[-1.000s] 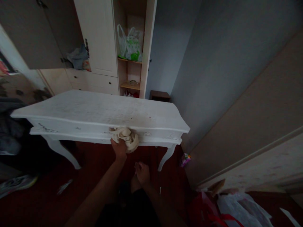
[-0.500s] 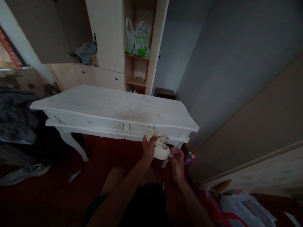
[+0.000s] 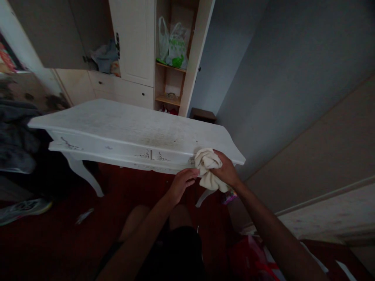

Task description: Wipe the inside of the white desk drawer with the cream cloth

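Observation:
A crumpled cream cloth (image 3: 208, 160) is bunched in my right hand (image 3: 225, 168), which is closed on it against the right front of a white table (image 3: 123, 121). Part of the cloth hangs below the front edge. Just left of the cloth is my left hand (image 3: 182, 184), its fingers stretched toward it with the thumb apart; whether the fingertips touch the cloth I cannot tell. Dark smudges mark the tabletop, and carved ornaments (image 3: 150, 155) run along the drawer fronts.
Behind the table stands a wardrobe (image 3: 133, 43) with open doors and a plastic bag (image 3: 177, 48) on a shelf. Dark clothing (image 3: 17, 136) is piled at left, above a shoe (image 3: 26, 210). A red bag (image 3: 249, 257) lies at lower right, near the wall.
The cloth has passed from my left hand to my right hand and moved up and right onto the table's front. My left hand has let go and dropped slightly.

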The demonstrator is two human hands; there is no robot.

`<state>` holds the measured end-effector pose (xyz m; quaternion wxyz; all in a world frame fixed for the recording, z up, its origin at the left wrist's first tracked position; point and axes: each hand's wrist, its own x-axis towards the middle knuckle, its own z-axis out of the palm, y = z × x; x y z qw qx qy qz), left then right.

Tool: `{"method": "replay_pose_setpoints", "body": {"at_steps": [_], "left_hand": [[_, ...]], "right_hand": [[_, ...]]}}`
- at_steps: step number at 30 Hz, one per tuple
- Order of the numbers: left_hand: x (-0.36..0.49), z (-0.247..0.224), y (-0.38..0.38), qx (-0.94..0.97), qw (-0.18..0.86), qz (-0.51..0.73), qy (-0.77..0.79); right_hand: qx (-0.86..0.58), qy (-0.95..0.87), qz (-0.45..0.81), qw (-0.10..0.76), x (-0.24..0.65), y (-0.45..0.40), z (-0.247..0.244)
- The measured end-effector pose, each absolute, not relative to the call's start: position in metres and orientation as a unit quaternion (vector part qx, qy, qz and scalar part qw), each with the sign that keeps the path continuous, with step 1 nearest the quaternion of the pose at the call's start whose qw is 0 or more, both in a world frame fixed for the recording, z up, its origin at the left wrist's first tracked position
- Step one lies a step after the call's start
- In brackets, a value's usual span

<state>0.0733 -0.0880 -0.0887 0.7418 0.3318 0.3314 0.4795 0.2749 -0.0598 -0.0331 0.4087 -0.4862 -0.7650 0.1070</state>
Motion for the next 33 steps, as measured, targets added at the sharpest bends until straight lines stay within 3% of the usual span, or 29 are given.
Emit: {"method": "replay_pose_setpoints", "body": {"at_steps": [5, 7, 10, 15, 22, 24, 28, 31, 33], "left_hand": [[0.075, -0.123, -0.065, 0.233, 0.752, 0.471, 0.398], [0.086, -0.126, -0.049, 0.18, 0.773, 0.468, 0.39], [0.103, -0.12, -0.028, 0.128, 0.794, 0.456, 0.383], [0.113, -0.115, -0.013, 0.099, 0.815, 0.444, 0.36], [0.106, -0.13, -0.009, 0.106, 0.821, 0.443, 0.343], [0.103, -0.13, -0.008, 0.106, 0.823, 0.44, 0.343], [0.097, -0.125, -0.01, 0.139, 0.816, 0.427, 0.363], [0.09, -0.12, -0.018, 0.286, 0.745, 0.421, 0.431], [0.079, -0.111, -0.024, 0.394, 0.67, 0.416, 0.472]], "right_hand": [[-0.494, -0.658, -0.046, 0.567, 0.288, -0.033, 0.018], [-0.48, -0.659, -0.124, 0.566, 0.292, -0.013, 0.036], [-0.496, -0.711, -0.173, 0.468, 0.295, 0.02, 0.04], [-0.528, -0.814, -0.089, 0.225, 0.285, 0.056, -0.007], [-0.487, -0.847, -0.105, 0.188, 0.283, 0.06, -0.02], [-0.49, -0.834, -0.084, 0.238, 0.295, 0.06, -0.012], [-0.555, -0.691, -0.049, 0.462, 0.337, 0.064, -0.01], [-0.625, -0.511, 0.063, 0.587, 0.373, 0.067, -0.025], [-0.646, -0.44, 0.127, 0.611, 0.391, 0.07, -0.036]]}}
